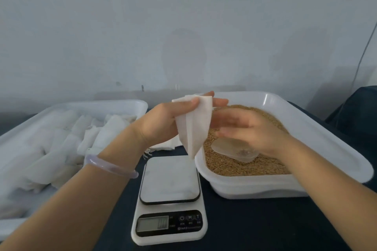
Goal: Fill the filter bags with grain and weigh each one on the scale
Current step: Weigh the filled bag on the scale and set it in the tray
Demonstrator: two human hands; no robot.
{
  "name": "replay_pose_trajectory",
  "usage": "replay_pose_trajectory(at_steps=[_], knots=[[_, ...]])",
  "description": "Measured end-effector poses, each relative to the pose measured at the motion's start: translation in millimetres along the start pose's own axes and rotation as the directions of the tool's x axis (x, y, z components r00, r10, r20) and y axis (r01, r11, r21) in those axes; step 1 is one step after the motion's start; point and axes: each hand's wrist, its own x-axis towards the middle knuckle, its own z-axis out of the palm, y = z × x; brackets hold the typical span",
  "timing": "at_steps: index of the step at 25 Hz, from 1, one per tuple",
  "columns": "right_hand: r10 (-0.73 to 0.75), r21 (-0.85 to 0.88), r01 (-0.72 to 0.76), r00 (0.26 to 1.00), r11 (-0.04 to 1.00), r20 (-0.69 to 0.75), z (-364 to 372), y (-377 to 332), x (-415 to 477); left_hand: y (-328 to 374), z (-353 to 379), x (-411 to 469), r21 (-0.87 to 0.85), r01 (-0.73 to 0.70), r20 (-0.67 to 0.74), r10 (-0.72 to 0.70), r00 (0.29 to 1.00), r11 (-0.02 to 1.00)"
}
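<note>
My left hand (163, 122) pinches a white filter bag (194, 126) by its top, so the bag hangs slack above the gap between the scale and the grain tub. My right hand (251, 130), blurred, hovers with its fingers stretched out just right of the bag, over the brown grain (234, 166). Below that hand a small clear plastic scoop (234, 152) lies on the grain. The white digital scale (169, 179) stands in front with a bare platform; its display is unreadable.
The grain fills a white tub (306, 128) on the right. A white tray (122, 106) on the left holds several filter bags (67, 138). More white bags (163, 144) lie on the dark table (255, 226) behind the scale. A pale wall rises behind.
</note>
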Motion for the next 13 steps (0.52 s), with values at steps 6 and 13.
replay_pose_trajectory(at_steps=[6, 13], knots=[[-0.048, 0.249, -0.002, 0.979, 0.968, 0.196, 56, -21, 39, -3, -24, -33, -0.005, 0.109, 0.04, -0.109, 0.993, 0.994], [0.049, -0.218, -0.015, 0.987, 0.976, 0.152, 76, -15, 65, -22, -31, -39, 0.012, 0.208, -0.23, -0.2, 0.952, 0.978]])
